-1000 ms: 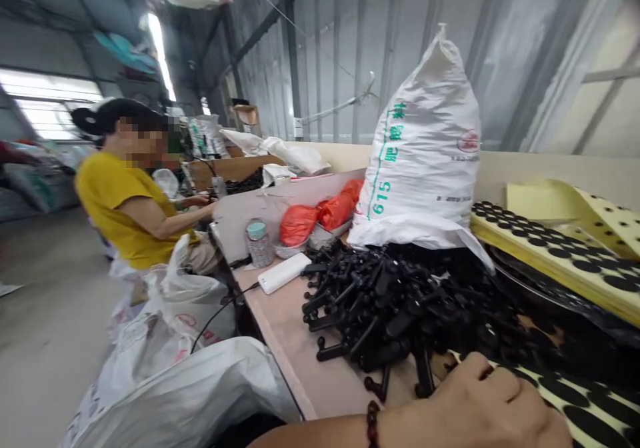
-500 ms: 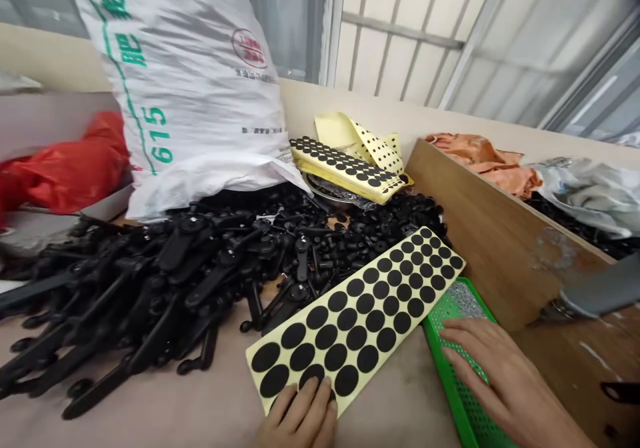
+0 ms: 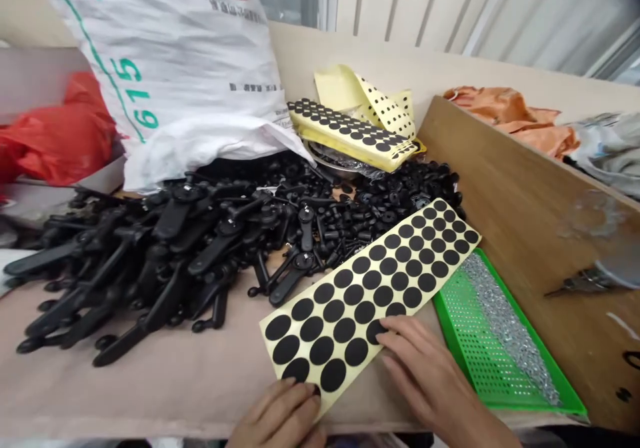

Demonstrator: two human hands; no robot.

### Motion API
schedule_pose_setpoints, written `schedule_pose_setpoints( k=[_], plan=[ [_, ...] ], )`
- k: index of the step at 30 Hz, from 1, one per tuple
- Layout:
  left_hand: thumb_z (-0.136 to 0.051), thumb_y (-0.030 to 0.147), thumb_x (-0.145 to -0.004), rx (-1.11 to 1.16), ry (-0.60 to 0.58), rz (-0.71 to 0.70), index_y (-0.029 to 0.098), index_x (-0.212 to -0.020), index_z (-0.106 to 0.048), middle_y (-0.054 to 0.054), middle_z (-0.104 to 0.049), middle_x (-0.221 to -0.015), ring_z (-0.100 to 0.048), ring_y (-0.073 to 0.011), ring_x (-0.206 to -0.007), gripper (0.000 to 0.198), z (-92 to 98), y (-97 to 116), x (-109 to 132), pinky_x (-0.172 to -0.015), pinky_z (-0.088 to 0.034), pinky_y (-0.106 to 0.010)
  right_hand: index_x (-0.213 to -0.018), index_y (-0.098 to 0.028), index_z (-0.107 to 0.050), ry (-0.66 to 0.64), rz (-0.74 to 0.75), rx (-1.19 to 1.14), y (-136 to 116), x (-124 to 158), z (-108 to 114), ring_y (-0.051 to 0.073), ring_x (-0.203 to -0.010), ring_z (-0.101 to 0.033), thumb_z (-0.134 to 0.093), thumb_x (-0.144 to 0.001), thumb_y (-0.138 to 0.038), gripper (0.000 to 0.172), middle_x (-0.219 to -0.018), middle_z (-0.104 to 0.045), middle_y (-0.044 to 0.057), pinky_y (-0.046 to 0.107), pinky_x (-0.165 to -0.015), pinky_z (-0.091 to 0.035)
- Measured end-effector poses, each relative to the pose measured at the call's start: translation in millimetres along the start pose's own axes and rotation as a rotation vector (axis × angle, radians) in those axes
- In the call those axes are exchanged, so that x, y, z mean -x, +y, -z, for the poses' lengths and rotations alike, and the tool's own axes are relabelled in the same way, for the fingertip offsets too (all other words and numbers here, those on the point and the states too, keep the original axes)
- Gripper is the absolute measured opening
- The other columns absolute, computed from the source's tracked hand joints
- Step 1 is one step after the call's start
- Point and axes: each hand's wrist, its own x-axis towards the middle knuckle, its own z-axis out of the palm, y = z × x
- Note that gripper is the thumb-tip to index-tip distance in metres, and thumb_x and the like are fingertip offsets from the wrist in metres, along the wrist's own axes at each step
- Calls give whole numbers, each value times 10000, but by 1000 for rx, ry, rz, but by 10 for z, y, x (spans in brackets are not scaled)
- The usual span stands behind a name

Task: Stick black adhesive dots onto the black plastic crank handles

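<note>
Red bag: a red plastic bag lies bunched at the far left, against the side of the sack.

White sack: a white woven sack with green print and the number 615 slumps on the table, its lower fold resting on the heap of parts.

Black parts: a heap of black plastic levers spreads across the tabletop, well left of the hands. Small round black knobs fill the far side of the heap.

Left hand: the left hand sits at the near edge, fingers lightly curved and lying on the sheet's lower corner. The thumb is hidden, so I cannot tell whether it is pinching the sheet.

Sticker sheet: a pale yellow sticker sheet of black round pads lies tilted across the tabletop, its far end touching the knobs. Both hands are on its near end.

Right hand: the right hand is open and flat, its fingers touching the sheet's long lower edge, with nothing gripped.

Stacked sheets: more sticker sheets lie beyond the heap, on a metal dish.

Green tray: a green perforated tray holding small silver screws sits just right of the sheet.

Wooden board: a wooden board stands behind the tray, with orange cloth and a grey bag beyond it.
</note>
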Motion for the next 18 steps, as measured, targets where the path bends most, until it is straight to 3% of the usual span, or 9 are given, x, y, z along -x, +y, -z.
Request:
schedule_pose_setpoints(
  k=[6, 11, 14, 18],
  plan=[
    [-466, 113, -890, 48, -42, 262, 196, -976, -665, -77, -685, -995, -587, -226, -1036, 232, 295, -79, 176, -963, -441, -391, -1123, -203, -528, -38, -36, -1, 1, 51, -30, 250, -1108, -533, -473, -899, -147, 238, -1153, -592, 105, 435, -923, -473],
    [-489, 67, -847, 108, -185, 298, 182, -988, -669, -93, -670, -1055, -550, -246, -1068, 256, 325, -67, 115, -956, -426, -415, -1076, -216, -553, -30, -64, -100, -34, 57, -27, 236, -1012, -561, -475, -892, -137, 215, -1064, -602, 85, 398, -864, -470],
    [-501, 86, -840, 88, -200, 228, 184, -972, -672, -90, -675, -1039, -565, -230, -1040, 237, 294, -118, 144, -941, -439, -382, -1014, -249, -566, 43, -263, -219, -20, 155, -75, 221, -1018, -554, -494, -891, -171, 162, -1062, -580, 62, 364, -857, -458],
    [-540, 214, -856, -11, -121, 61, 220, -953, -680, -66, -694, -1015, -598, -219, -999, 171, 171, -213, 324, -898, -459, -333, -1014, -264, -562, 358, -625, -571, -66, 285, -208, 252, -1183, -484, -555, -862, -310, 159, -1287, -466, 72, 367, -931, -440]
  ],
)
